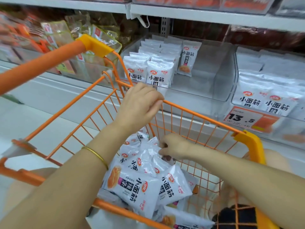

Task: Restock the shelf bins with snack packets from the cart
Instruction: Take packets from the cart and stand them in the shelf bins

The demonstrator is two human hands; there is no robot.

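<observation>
An orange wire cart (198,115) stands tilted against the shelf. It holds a heap of white snack packets (145,184) with black lettering. My left hand (140,104) is closed around the cart's far top rim. My right hand (173,146) reaches down inside the cart and pinches the top edge of one white packet (148,151) in the heap. Behind the cart, a clear shelf bin (219,83) holds rows of the same white packets (153,63) on its left side; its right part is bare.
A second clear bin (270,90) at the right is packed with white packets, with an orange price tag (247,119) reading 13.5 below. Bins of orange and clear packets (54,40) stand at the left. A white shelf board (214,15) runs overhead.
</observation>
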